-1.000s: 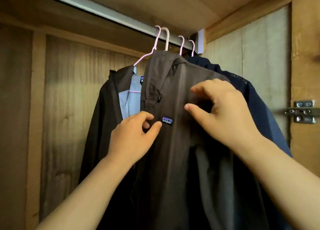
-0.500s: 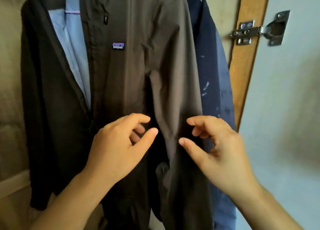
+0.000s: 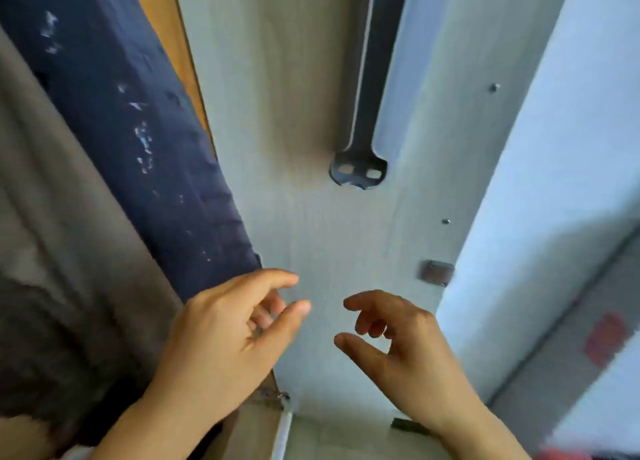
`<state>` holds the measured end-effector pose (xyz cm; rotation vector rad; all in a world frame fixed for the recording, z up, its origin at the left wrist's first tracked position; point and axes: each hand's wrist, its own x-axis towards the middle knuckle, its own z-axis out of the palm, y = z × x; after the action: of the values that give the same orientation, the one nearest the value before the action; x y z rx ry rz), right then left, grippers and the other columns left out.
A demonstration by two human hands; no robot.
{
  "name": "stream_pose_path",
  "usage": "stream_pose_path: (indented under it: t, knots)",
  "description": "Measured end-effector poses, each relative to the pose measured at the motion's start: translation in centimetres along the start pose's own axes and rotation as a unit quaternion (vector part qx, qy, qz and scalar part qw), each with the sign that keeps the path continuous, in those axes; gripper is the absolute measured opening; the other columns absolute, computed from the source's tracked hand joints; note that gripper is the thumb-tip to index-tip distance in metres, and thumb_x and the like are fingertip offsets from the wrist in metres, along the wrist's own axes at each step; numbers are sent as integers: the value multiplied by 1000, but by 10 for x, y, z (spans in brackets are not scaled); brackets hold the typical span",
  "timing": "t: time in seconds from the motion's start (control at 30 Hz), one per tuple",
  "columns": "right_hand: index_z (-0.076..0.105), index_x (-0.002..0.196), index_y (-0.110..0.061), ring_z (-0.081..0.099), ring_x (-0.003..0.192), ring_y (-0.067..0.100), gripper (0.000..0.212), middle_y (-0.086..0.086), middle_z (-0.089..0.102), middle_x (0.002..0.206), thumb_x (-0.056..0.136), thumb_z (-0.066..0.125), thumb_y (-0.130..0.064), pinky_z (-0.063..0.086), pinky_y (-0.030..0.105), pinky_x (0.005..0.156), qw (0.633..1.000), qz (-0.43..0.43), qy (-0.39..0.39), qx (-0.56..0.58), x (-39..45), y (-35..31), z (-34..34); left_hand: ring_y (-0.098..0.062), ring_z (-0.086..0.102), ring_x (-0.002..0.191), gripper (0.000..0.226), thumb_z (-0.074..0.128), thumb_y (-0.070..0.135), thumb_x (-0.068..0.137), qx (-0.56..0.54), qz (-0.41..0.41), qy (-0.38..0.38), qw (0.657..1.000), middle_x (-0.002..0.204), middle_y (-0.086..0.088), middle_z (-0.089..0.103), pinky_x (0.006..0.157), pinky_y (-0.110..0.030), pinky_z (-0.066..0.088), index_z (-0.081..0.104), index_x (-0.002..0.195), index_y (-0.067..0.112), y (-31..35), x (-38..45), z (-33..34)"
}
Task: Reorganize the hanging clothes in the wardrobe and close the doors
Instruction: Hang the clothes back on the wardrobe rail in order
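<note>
The open right wardrobe door point(image 3: 294, 113) fills the middle of the view, its pale inner face toward me. A dark metal bar point(image 3: 362, 78) is mounted on it, ending in a bracket. At the left hang a dark brown jacket point(image 3: 52, 251) and a navy garment point(image 3: 121, 113) with white flecks. My left hand point(image 3: 225, 342) hovers in front of the navy garment's lower edge, fingers loosely curled and holding nothing. My right hand point(image 3: 398, 342) hangs beside it before the door, fingers also loosely curled and empty.
The orange-brown wardrobe side panel point(image 3: 166, 37) shows between the navy garment and the door. A small dark fitting point(image 3: 437, 272) sits near the door's edge. A pale wall point(image 3: 571, 148) lies to the right, with a red patch point(image 3: 606, 338) low down.
The view has swung down and right from the jackets to the open door. Both hands have let go of the brown jacket and now hover empty in front of the door.
</note>
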<state>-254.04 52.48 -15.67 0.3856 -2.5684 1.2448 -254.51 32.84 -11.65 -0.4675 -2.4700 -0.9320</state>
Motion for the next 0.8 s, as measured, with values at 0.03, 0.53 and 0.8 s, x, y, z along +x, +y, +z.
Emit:
stream_pose_path:
  t: [0.03,0.53,0.8]
  knots:
    - [61,104,-37,50,90,4,28,-14,59,80,78,71,-37,41,14,72,1000,23,3,-6,-13,10,-13,1,58,66,32,52,57,73,-4,-1,-21,1000,85,20,62,59,-13,44,67,92,36,9,-1,15]
    - [65,103,-27,57,77,6,33,-11,62,77,73,68,-39,48,27,74,931,299,195,-73,-235,119,-165,0,59,76,45,50,61,69,-78,91,-328,937,83,19,62,71,-29,53,64,106,39,181,-60,225]
    - [56,99,-35,51,76,2,27,-11,58,77,78,72,-30,40,16,69,839,444,303,-86,-320,136,-199,1,58,79,30,63,46,80,-130,209,-453,857,86,21,60,70,-16,48,62,110,40,261,-77,309]
